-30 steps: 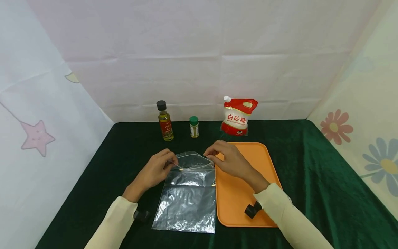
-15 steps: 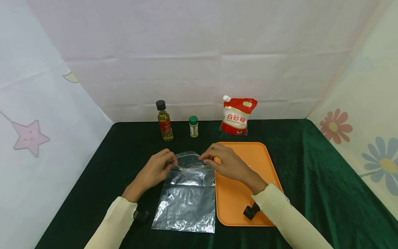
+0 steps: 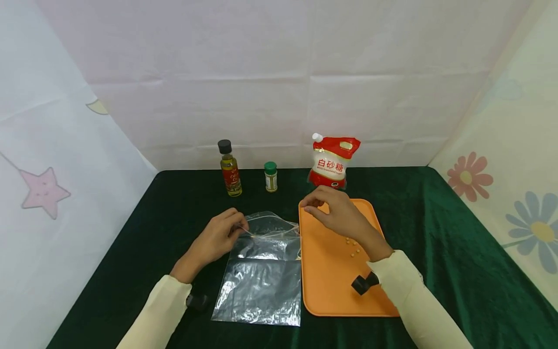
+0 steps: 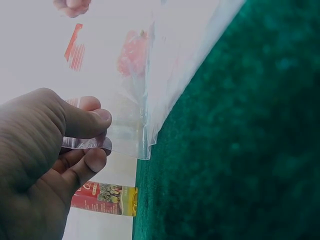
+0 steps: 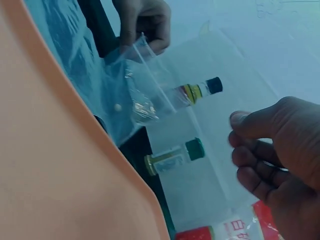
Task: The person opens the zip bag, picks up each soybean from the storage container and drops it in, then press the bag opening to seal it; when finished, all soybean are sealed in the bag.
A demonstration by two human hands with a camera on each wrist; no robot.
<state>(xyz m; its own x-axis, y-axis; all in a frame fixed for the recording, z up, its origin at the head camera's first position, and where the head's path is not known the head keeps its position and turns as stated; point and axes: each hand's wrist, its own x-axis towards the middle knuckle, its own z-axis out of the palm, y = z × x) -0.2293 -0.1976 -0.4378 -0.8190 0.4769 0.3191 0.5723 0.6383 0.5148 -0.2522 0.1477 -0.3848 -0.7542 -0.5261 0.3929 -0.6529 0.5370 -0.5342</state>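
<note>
Clear plastic: a zip bag (image 3: 257, 291) lies flat on the counter (image 3: 139, 257), its long axis running away from us, mouth at the far end and parted in a loose loop. Our left hand (image 3: 220, 235) pinches the left corner of that mouth between thumb and fingers. Our right hand (image 3: 329, 208) hangs above the far left part of the orange tray (image 3: 322, 291), fingers loosely bent, thumb tip close to the forefinger; we see nothing held there.

Key relation: a few small yellow balls (image 3: 352, 255) lie on the tray, on our side of the right hand and close by its wrist. The bag mouth is off to that hand's left. Of the two hands, we judge the right much the nearer to the balls. Bag and tray sit side by side; contact along their edges we cannot tell. The right wrist view shows one pale ball (image 5: 118, 107) within the bag's outline; inside or behind, uncertain.

Surface: dark green cloth, velvety. Behind the work, left to right, we note an oil bottle (image 3: 231, 177), a green-capped jar (image 3: 271, 182) and a red-and-white pouch (image 3: 330, 166), all upright. Room: a plain pale sheet (image 3: 209, 87) at the back, a star-printed sheet (image 3: 43, 190) left, a flowered sheet (image 3: 466, 177) right.
</note>
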